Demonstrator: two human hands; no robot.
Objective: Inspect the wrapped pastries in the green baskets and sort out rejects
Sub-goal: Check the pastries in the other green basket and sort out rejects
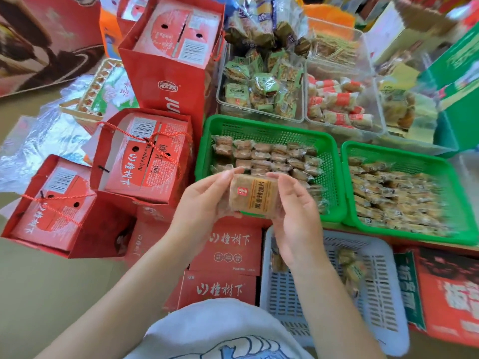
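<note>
Hands hold one wrapped pastry [252, 196] up between them, in front of the near edge of the left green basket [204, 151]. The left hand [204, 200] grips its left side with curled fingers; the right hand [294, 211] grips its right side, thumb [280, 177] curved over the top corner. The pastry is roughly square, its printed face turned toward the camera. An orange label strip runs top to bottom down the face, leaning slightly, with a small red mark at its upper left.

The left green basket holds rows of small wrapped pastries standing close together. Just beside it to the right, the second green basket [404, 152] is packed with more wrapped pieces, blurred. Below them, a grey basket [381, 286] holds a few wrapped pieces [350, 268]. Behind the green baskets, clear tubs [304, 110] carry green-wrapped and red-and-white-wrapped snacks. Red boxes [220, 290] and red gift bags [166, 73] stand to the left on the floor.
</note>
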